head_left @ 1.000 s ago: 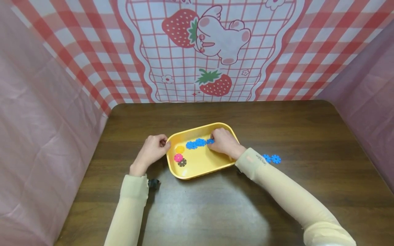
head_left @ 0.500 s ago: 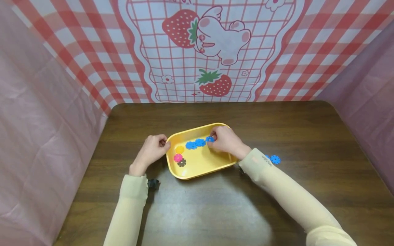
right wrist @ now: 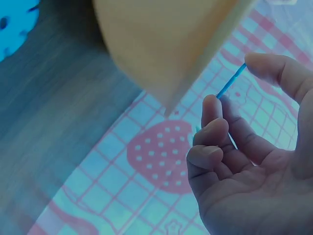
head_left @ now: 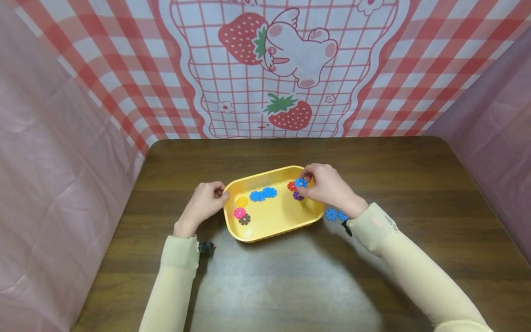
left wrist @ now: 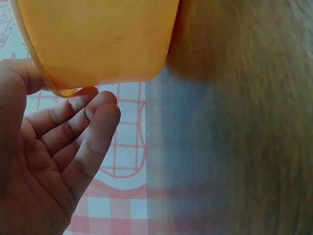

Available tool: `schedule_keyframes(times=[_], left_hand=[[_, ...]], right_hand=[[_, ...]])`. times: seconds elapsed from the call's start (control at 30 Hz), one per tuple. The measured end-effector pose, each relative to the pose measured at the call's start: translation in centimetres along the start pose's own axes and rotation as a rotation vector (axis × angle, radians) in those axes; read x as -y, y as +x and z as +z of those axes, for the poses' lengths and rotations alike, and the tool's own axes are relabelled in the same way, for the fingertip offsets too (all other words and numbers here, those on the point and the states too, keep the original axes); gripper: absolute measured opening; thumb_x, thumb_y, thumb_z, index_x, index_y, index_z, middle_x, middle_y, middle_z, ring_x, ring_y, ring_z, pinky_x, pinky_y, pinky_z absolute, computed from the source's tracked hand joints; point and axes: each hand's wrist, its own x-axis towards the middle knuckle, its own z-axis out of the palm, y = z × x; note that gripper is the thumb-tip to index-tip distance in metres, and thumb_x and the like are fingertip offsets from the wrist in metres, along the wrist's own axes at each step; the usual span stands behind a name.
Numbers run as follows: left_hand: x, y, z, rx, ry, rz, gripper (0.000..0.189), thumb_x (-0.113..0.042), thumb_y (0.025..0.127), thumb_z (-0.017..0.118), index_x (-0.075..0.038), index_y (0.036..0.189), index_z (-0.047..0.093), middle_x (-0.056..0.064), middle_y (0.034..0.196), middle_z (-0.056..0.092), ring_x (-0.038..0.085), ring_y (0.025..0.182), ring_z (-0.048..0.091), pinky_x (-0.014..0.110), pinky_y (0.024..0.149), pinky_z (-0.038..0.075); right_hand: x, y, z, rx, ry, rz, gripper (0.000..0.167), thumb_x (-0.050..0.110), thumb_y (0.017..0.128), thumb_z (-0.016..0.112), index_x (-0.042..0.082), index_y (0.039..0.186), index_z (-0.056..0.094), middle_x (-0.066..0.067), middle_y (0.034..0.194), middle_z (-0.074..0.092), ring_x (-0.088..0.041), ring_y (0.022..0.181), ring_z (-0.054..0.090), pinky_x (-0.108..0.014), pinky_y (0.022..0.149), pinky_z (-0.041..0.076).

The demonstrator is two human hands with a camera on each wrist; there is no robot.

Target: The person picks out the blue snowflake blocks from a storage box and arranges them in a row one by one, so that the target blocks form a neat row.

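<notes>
A yellow plastic tray (head_left: 275, 219) stands on the table. My left hand (head_left: 201, 205) pinches its left rim, thumb inside and fingers curled underneath, as the left wrist view shows. Between thumb and fingertips, my right hand (head_left: 333, 186) pinches a blue notched snowflake disc (head_left: 301, 183) over the tray's right end; the right wrist view has this disc (right wrist: 231, 81) edge-on. Close below it lie a red disc (head_left: 292, 186) and a purple disc (head_left: 297, 196), both partly hidden. Overlapping blue discs (head_left: 263, 194) lie mid-tray. Yellow (head_left: 242, 201), pink (head_left: 239, 213) and dark brown discs (head_left: 244, 219) sit at the left.
Blue discs (head_left: 331, 215) lie on the brown wooden table (head_left: 265, 286) right of the tray, partly covered by the right wrist. A checked strawberry cloth (head_left: 274, 74) hangs behind the table, with pink curtains (head_left: 54, 175) at the sides.
My right hand has lifted the blue disc from beside the mid-tray blue discs and carried it right and up. Red and purple discs have come into view. The left hand stays on the rim.
</notes>
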Motion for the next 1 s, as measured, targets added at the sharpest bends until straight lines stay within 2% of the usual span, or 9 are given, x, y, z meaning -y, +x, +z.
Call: schedule_keyframes(times=[0.17, 0.67, 1.0], left_hand=[[0.1, 0.3, 0.0, -0.013, 0.012, 0.021, 0.011, -0.014, 0.089, 0.067, -0.003, 0.088, 0.068, 0.006, 0.072, 0.062, 0.021, 0.06, 0.053, 0.032, 0.058, 0.047], [0.2, -0.1, 0.0, -0.01, -0.005, 0.007, 0.012, -0.015, 0.09, 0.067, -0.003, 0.088, 0.068, 0.006, 0.07, 0.06, 0.021, 0.059, 0.052, 0.032, 0.056, 0.046], [0.1, 0.0, 0.1, -0.015, 0.0, 0.026, 0.012, -0.014, 0.089, 0.067, -0.002, 0.089, 0.069, 0.006, 0.071, 0.062, 0.02, 0.059, 0.053, 0.032, 0.057, 0.047]], right_hand=[[-1.1, -1.4, -1.4, -0.028, 0.003, 0.0, 0.034, 0.02, 0.079, 0.082, 0.0, 0.103, 0.069, -0.013, 0.089, 0.065, -0.024, 0.073, 0.053, -0.037, 0.068, 0.048], [-5.3, -5.5, -4.1, -0.118, -0.046, 0.013, 0.03, 0.019, 0.079, 0.081, 0.002, 0.1, 0.069, -0.009, 0.086, 0.063, -0.021, 0.068, 0.048, -0.035, 0.061, 0.043], [-8.5, -8.1, -4.9, -0.169, -0.065, 0.075, 0.029, 0.02, 0.079, 0.081, 0.001, 0.098, 0.07, -0.007, 0.084, 0.064, -0.02, 0.07, 0.049, -0.033, 0.062, 0.042]])
